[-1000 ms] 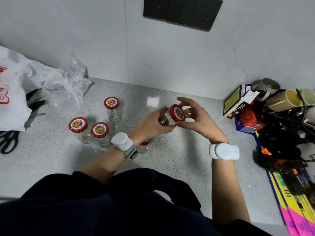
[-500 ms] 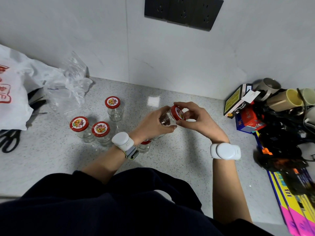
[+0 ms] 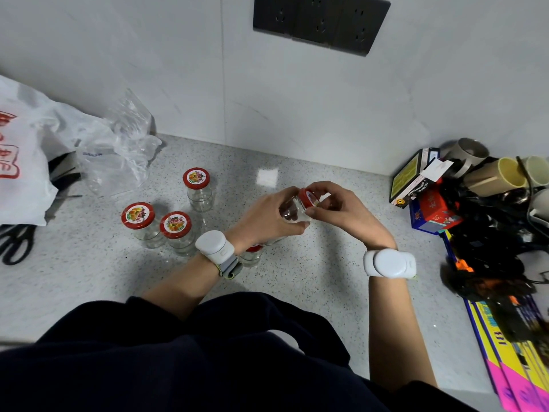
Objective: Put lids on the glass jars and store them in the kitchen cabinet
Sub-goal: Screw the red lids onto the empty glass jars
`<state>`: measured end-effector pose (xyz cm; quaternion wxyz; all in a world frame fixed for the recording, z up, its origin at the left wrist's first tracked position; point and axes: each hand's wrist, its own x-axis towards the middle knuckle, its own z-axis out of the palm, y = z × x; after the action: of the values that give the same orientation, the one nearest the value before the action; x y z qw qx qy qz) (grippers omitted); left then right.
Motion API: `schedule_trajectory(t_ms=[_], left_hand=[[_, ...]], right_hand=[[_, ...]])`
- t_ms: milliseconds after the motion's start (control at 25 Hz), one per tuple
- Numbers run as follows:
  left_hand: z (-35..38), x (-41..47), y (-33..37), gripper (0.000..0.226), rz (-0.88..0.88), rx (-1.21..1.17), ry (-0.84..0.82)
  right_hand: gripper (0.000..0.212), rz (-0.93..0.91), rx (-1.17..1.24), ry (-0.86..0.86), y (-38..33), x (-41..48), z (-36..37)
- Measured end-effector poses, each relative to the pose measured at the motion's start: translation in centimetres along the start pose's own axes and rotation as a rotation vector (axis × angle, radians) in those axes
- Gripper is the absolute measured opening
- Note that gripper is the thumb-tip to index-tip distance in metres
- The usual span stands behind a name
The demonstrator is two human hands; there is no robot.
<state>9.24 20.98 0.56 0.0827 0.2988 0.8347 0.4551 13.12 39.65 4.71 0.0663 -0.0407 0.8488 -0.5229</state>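
Note:
Above the speckled counter (image 3: pixel 312 272) my left hand (image 3: pixel 264 218) grips a small clear glass jar (image 3: pixel 292 212), tilted to the right. A red lid (image 3: pixel 307 197) sits on the jar's mouth, and my right hand (image 3: pixel 335 208) is closed around that lid. Three lidded jars stand upright to the left: one at the back (image 3: pixel 197 188), one at the far left (image 3: pixel 139 221), one beside it (image 3: pixel 176 231). Another jar with a red lid (image 3: pixel 252 254) is partly hidden under my left wrist.
White and clear plastic bags (image 3: pixel 59 156) lie at the left, with black scissors (image 3: pixel 15 242) near the edge. Boxes (image 3: pixel 421 185), cups (image 3: pixel 499 173) and dark clutter crowd the right side. A black socket panel (image 3: pixel 320 22) is on the wall.
My right hand has turned over the lid, so its printed top is now mostly covered by the fingers. The jar stays held in the same spot.

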Motion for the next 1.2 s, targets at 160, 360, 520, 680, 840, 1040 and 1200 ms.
schedule_trajectory(t_ms=[160,360,520,680,840,1040,1200], left_hand=[[0.11,0.00,-0.06,0.051,-0.006,-0.026,-0.006],[0.04,0.03,0.06,0.048,-0.027,-0.059,-0.031],[0.00,0.32,-0.20,0.044,-0.044,-0.045,-0.015],[0.05,0.44,-0.51,0.043,-0.047,-0.054,-0.010],[0.05,0.38,-0.49,0.045,-0.021,-0.026,-0.017],[0.11,0.20,-0.24,0.043,-0.017,-0.042,-0.011],[0.15,0.03,-0.12,0.039,-0.029,-0.086,-0.024]], right_hand=[[0.050,0.028,-0.020,0.029,0.14,0.15,0.33],[0.043,0.033,-0.011,0.034,0.21,0.26,0.13],[0.040,0.001,0.005,0.081,0.17,0.25,0.15],[0.050,-0.048,0.003,0.075,0.23,0.28,-0.03],[0.054,-0.044,-0.025,0.050,0.09,0.18,0.16],[0.050,-0.019,-0.021,0.046,0.00,-0.05,0.27],[0.050,0.001,-0.040,0.063,0.07,0.07,0.35]])
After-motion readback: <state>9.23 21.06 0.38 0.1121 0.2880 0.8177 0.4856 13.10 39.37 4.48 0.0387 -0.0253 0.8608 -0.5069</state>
